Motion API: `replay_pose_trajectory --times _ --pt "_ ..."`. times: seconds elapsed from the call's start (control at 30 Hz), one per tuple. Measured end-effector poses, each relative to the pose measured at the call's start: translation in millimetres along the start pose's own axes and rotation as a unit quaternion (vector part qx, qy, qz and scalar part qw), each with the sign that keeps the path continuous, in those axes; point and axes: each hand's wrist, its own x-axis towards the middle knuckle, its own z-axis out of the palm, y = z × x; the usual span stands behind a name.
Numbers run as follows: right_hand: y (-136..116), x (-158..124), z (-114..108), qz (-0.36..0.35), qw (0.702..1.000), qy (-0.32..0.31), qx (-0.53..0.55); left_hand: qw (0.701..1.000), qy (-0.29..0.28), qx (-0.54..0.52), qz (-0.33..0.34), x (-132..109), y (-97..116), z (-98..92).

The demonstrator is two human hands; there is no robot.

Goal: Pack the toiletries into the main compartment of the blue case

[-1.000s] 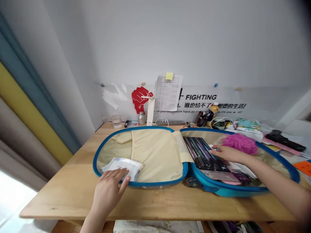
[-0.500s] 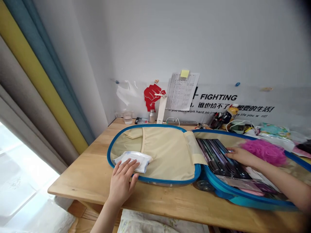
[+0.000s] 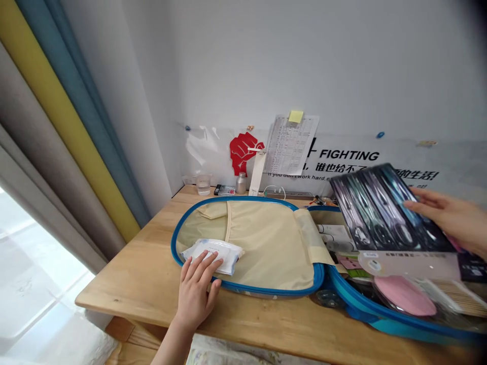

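My left hand (image 3: 200,286) lies with its fingers spread on a white soft pack of wipes or tissues (image 3: 224,256). The pack rests in the cream-lined left half of an open blue suitcase (image 3: 272,248). Over the right half, my right hand (image 3: 449,213) grips the far right edge of a flat dark blister pack (image 3: 384,213). It holds the pack tilted up; several long purple, green and blue items show under its clear plastic, too unclear to name. Beneath it sit white tubes (image 3: 335,235), a pink oval item (image 3: 405,295) and a bundle of thin sticks (image 3: 456,298).
The suitcase lies on a wooden desk (image 3: 125,268). Along the wall stand a glass of water (image 3: 203,185), a small silver bottle (image 3: 241,183) and a white lamp (image 3: 256,175). Curtains (image 3: 72,101) hang at the left.
My right hand has lifted the blister pack out of the suitcase's right half and tilted it up, uncovering the tubes and pink item. The left hand stays on the white pack.
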Motion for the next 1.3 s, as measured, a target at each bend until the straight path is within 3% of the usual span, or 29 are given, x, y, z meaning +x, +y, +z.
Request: replay_pose_trajectory --times 0.07,0.13,0.23,0.3,0.47,0.63,0.77,0.93,1.1,1.3 --pt "-38.5 1.8 6.3 -0.012 0.996 -0.05 0.07 1.0 -0.008 -0.001 -0.006 0.1 0.2 -0.1" --pt "-84.0 -0.2 24.4 -0.085 0.986 -0.107 0.091 1.0 -0.014 0.0 -0.008 -0.1 0.3 0.0" --pt "-147.9 -10.0 73.9 -0.254 0.937 -0.241 0.01 1.0 -0.016 0.001 -0.008 -0.8 0.2 0.4" --pt "-178.6 -20.3 118.1 -0.297 0.903 -0.311 -0.009 1.0 -0.017 0.005 -0.007 -1.1 0.3 0.6" --pt "-209.5 -51.7 229.0 -0.387 0.817 -0.424 -0.055 1.0 -0.013 0.015 -0.004 0.1 0.7 -0.1" --pt "-210.1 -72.8 293.9 -0.449 0.773 -0.44 -0.089 1.0 -0.009 0.028 0.008 0.8 -0.3 0.7" --pt "-206.2 -85.1 312.5 -0.473 0.776 -0.401 -0.114 1.0 -0.01 0.028 0.007 -1.0 -1.3 2.6" --pt "-193.4 -102.3 296.7 -0.518 0.761 -0.369 -0.129 1.0 -0.013 0.021 0.002 -2.9 -2.3 2.9" --pt "-167.7 -127.6 277.0 -0.549 0.702 -0.421 -0.17 1.0 -0.005 0.017 0.004 -2.5 -3.2 2.3" --pt "-155.7 -145.3 294.6 -0.528 0.672 -0.469 -0.221 1.0 0.002 0.017 -0.004 -3.8 -5.0 4.3"
